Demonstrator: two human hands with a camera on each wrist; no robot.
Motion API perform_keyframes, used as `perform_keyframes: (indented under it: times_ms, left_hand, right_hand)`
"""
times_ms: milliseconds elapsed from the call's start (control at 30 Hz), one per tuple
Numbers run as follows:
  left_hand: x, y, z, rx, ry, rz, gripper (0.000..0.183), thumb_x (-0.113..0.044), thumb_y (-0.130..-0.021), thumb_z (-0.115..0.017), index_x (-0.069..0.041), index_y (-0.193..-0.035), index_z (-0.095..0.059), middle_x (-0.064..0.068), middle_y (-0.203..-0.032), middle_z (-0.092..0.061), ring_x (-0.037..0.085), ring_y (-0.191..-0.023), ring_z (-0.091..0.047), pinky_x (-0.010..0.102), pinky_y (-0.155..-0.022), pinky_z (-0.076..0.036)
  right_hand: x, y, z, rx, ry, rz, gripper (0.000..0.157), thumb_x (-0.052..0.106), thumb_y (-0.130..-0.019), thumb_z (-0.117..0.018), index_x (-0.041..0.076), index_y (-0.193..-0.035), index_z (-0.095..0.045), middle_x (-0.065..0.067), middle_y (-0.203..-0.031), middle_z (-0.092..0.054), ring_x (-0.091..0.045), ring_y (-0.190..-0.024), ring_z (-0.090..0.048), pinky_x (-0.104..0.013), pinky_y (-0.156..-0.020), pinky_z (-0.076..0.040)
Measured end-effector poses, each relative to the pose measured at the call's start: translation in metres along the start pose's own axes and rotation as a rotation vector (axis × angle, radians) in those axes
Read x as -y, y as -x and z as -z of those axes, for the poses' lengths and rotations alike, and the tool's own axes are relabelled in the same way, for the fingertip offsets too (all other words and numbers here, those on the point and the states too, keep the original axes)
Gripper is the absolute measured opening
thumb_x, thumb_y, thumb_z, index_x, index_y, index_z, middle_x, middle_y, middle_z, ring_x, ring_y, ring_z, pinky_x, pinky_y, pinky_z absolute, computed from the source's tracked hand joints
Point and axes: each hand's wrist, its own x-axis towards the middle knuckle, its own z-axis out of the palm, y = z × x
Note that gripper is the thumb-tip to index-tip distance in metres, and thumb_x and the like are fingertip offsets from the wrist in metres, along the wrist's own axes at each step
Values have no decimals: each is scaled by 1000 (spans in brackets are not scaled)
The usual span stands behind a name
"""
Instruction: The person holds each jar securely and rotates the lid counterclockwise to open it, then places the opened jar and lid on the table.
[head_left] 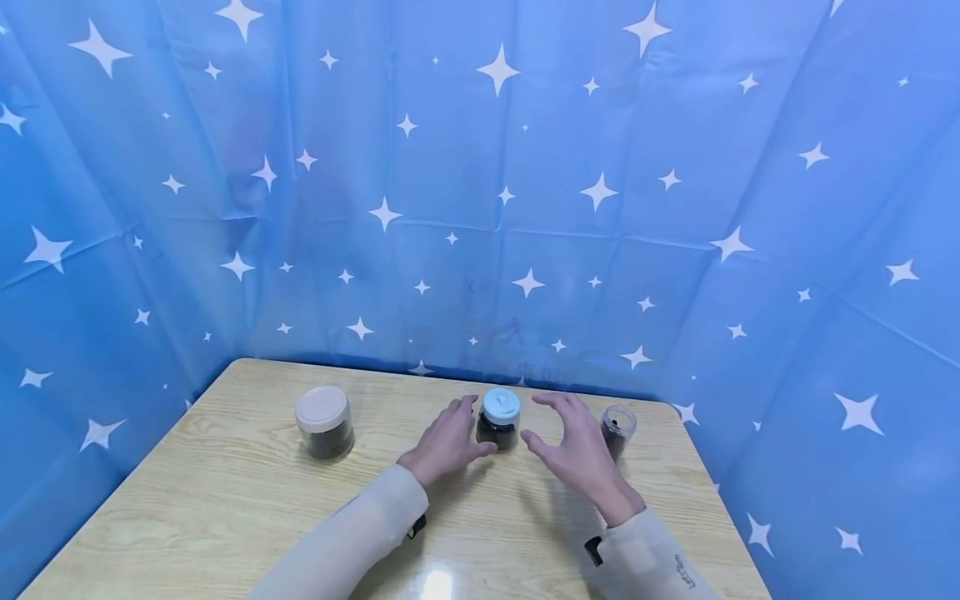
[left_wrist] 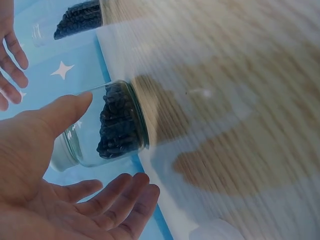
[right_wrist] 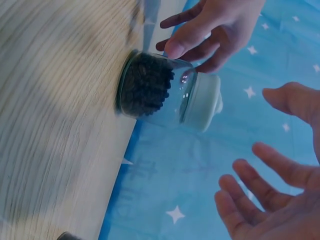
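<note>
A glass jar point(head_left: 498, 427) with a light blue lid point(head_left: 501, 405) stands upright near the table's back edge. Dark, small pieces fill its lower part, clearest in the left wrist view as a black mass point(left_wrist: 117, 122). Close at the jar's left side is my left hand point(head_left: 447, 443), fingers extended and thumb apart from them; whether the thumb touches the glass I cannot tell. To the right of the jar, with a gap between, my right hand point(head_left: 579, 450) hovers with fingers spread and gently bent. The right wrist view shows nothing in this right hand point(right_wrist: 275, 190).
A wider jar point(head_left: 325, 425) with a pale pink lid and dark contents stands on the left. Behind my right hand is a narrow clear jar point(head_left: 618, 427), partly dark inside. Blue star-patterned cloth point(head_left: 495, 208) hangs beyond the wooden table point(head_left: 187, 500).
</note>
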Motion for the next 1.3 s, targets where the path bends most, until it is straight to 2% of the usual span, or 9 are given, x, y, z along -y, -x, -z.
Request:
perform_keyframes:
  times_ms: [300,533,733,1033,1300]
  left_hand:
    - [-2,-10,-3,18,67,21,102,-31,-96,-100,1,-174,-44,28,-167,-59,46,-152,-64,64,-124,-57]
    - [-3,-15,-9,31,143,-21,98,-23,-94,-101,1,-171,-46,26,-167,-62,46,-156,-62,65,-130,-52]
    - [-3,-19,-11,-5,177,-39,94,-23,-92,-103,-1,-166,-51,23,-161,-68,43,-151,-66,64,-128,-54]
    - [-2,-18,-11,-8,118,-44,86,-33,-86,-108,-3,-153,-65,18,-143,-75,39,-135,-72,61,-121,-58]
    - [-2,-12,-7,-27,113,-42,83,-37,-82,-109,-3,-144,-65,17,-136,-78,37,-128,-77,58,-113,-64]
  right_hand:
    - [4,-1,-6,30,-19,5,55,23,-101,-94,9,-149,-74,-16,-153,-72,-44,-146,-69,-69,-115,-60]
    - [6,1,-4,49,-20,-4,55,23,-102,-94,9,-150,-73,-15,-153,-72,-43,-145,-70,-69,-114,-61]
    - [7,0,-3,34,-24,17,55,23,-101,-94,9,-150,-73,-16,-153,-72,-43,-145,-70,-67,-116,-62]
    - [7,4,-3,17,-21,31,55,21,-99,-95,7,-149,-74,-18,-148,-73,-43,-140,-72,-66,-112,-63]
    - [10,2,-7,33,-24,37,56,21,-100,-95,11,-150,-73,-16,-150,-73,-42,-141,-72,-67,-112,-63]
